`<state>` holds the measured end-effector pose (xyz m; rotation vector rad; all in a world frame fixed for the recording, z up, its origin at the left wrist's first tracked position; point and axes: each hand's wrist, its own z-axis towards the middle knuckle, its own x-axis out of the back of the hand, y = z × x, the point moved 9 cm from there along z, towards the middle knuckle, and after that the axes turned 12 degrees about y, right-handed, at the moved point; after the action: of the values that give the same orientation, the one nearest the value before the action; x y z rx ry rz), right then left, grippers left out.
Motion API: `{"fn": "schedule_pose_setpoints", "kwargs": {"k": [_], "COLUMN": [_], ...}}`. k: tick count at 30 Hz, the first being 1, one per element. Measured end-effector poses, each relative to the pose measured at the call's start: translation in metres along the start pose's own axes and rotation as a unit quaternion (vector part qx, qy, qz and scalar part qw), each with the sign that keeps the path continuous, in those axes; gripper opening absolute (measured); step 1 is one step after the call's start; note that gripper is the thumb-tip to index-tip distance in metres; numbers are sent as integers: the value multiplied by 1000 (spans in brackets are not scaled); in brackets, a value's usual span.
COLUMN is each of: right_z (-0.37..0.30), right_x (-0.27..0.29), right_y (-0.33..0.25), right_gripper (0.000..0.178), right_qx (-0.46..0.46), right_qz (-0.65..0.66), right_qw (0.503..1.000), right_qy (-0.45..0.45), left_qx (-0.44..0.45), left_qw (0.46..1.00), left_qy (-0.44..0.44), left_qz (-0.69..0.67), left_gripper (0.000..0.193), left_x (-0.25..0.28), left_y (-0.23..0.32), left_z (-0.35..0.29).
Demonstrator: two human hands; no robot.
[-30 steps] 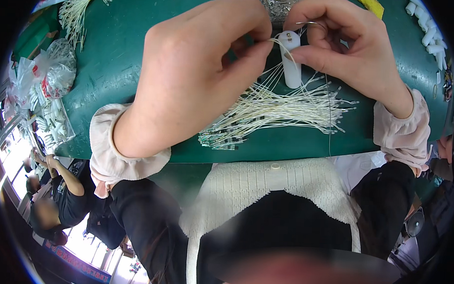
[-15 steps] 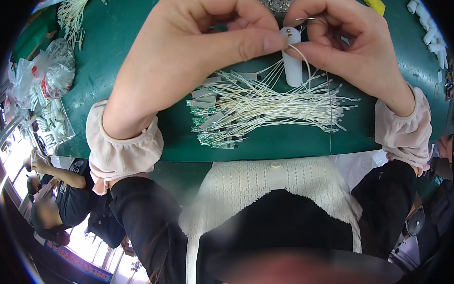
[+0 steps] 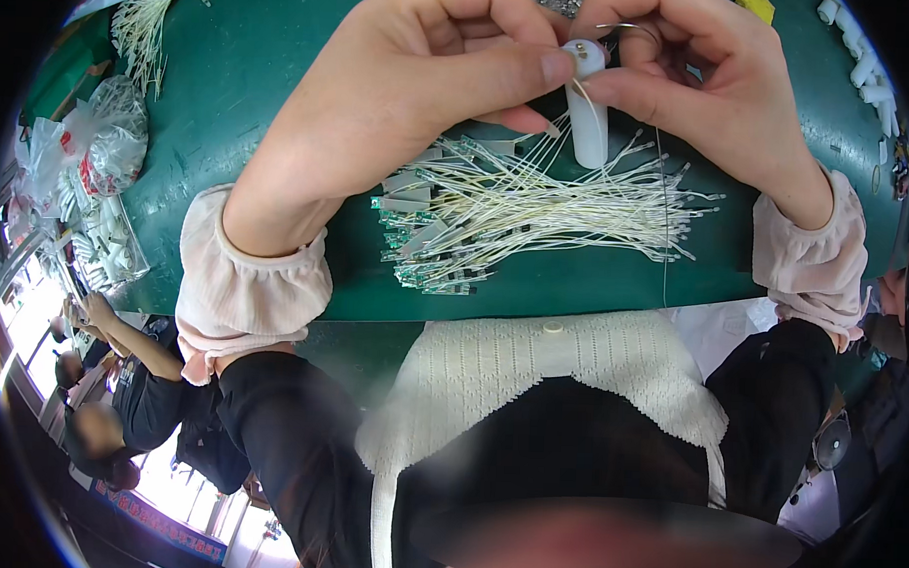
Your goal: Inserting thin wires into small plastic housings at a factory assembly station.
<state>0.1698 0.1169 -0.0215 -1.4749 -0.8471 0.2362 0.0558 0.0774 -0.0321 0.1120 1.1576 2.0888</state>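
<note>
A white plastic tube (image 3: 588, 133) stands nearly upright between my hands, with small metal-coloured spots at its top end. My left hand (image 3: 432, 78) pinches at the tube's top with thumb and forefinger, while another fingertip shows below the thumb beside thin white wires. From the other side, my right hand (image 3: 697, 87) closes its thumb and fingers at the tube's top, by a thin pale wire (image 3: 584, 91). A curved thin metal piece (image 3: 629, 28) sticks out among the right fingers. Exactly what each fingertip grips is partly hidden.
Below the tube lies a bundle of white wires (image 3: 567, 223) with small green circuit boards (image 3: 407, 222) at its left end. More wires (image 3: 143, 28) lie far left, above plastic bags (image 3: 114, 137). White tubes (image 3: 862, 68) line the far right. Another person (image 3: 145, 393) works at lower left.
The pale wire's large loop beside the tube has shrunk to a short piece. My left hand has turned slightly, and its lower fingertip now shows under the thumb. The tube has risen a little.
</note>
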Motion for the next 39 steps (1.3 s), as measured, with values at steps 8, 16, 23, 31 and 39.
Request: {"fn": "schedule_pose_setpoints", "kwargs": {"k": [8,16,23,31,39], "right_z": [3,12,12,12,11], "right_x": [0,15,8,10,11], "right_y": [14,10,7,4,4], "right_gripper": [25,16,11,11,11], "right_qx": [27,40,117,123,126], "right_qz": [98,75,125,122,116], "right_qw": [995,995,983,982,982], "right_qy": [-21,46,61,79,85], "left_qx": [460,115,116,109,125], "left_qw": [806,976,972,970,960], "left_qy": [371,119,142,154,184], "left_qz": [-7,-143,-149,-156,-170], "left_gripper": [2,4,4,5,6], "left_x": [19,17,30,28,32], "left_y": [-28,-8,-19,-16,-17], "left_z": [-36,5,0,7,4]}}
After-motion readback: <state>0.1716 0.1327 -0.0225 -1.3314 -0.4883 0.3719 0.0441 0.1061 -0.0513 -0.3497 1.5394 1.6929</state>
